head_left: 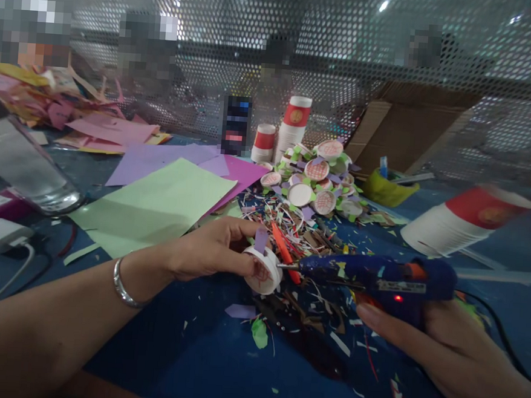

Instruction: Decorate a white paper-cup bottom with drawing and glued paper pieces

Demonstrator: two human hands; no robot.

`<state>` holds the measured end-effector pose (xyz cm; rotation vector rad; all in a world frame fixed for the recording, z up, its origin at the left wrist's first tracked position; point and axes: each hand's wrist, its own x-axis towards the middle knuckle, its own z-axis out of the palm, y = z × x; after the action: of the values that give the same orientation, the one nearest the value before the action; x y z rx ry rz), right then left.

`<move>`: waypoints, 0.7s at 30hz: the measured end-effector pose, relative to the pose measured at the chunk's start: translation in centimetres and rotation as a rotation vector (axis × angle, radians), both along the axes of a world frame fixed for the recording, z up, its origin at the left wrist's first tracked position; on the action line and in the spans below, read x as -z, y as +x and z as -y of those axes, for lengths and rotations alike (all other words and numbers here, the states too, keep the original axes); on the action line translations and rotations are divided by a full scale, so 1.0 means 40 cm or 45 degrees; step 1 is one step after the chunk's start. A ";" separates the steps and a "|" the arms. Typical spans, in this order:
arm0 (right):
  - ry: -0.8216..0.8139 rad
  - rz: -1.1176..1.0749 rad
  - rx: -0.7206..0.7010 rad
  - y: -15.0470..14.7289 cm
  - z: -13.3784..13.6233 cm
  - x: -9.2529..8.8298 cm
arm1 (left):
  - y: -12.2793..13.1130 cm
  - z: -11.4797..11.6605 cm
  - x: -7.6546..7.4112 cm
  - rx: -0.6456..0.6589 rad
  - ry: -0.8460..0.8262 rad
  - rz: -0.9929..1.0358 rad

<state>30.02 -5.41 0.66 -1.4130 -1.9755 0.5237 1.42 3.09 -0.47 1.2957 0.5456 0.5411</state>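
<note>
My left hand [219,250] pinches a small white paper-cup base [262,274] with a red print on its face and a purple paper strip [261,240] standing at its upper rim. Wrapped round the handle of a blue hot glue gun [360,272] is my right hand [437,344]; the gun's red light is lit. The nozzle points left and meets or nearly meets the cup base's right edge; exact contact I cannot tell. Below them on the blue table lie a purple paper piece [240,311] and a green paper leaf [260,333].
Behind the hands sits a heap of similar cup bases [317,170] among paper scraps [311,232]. Stacked paper cups [466,219] lean at right, near a yellow-green bowl [391,188]. Coloured sheets [156,197], a glass of water [31,164] and a white charger [1,236] are at left.
</note>
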 end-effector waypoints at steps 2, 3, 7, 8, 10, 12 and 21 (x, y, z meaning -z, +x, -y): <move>0.000 -0.001 -0.026 0.003 0.002 0.000 | 0.000 0.001 -0.001 0.009 0.013 -0.018; -0.011 0.000 -0.050 0.005 0.004 0.000 | 0.001 0.002 -0.002 0.011 0.012 -0.026; -0.011 0.045 -0.074 0.016 0.012 0.006 | 0.001 0.006 -0.010 -0.002 -0.010 -0.064; 0.009 0.064 -0.069 0.019 0.013 0.010 | 0.000 0.007 -0.011 -0.005 -0.011 -0.074; 0.065 0.095 -0.060 0.023 0.013 0.018 | -0.001 0.008 -0.011 0.001 0.007 -0.085; 0.113 0.115 -0.061 0.026 0.012 0.023 | -0.002 0.007 -0.009 0.016 0.045 -0.099; 0.078 0.145 -0.067 0.025 0.022 0.022 | 0.003 0.005 -0.002 -0.011 0.119 -0.119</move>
<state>31.01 -6.30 -0.23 -1.3830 -2.1056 0.4106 1.52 2.88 -0.38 1.4132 0.6098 0.5198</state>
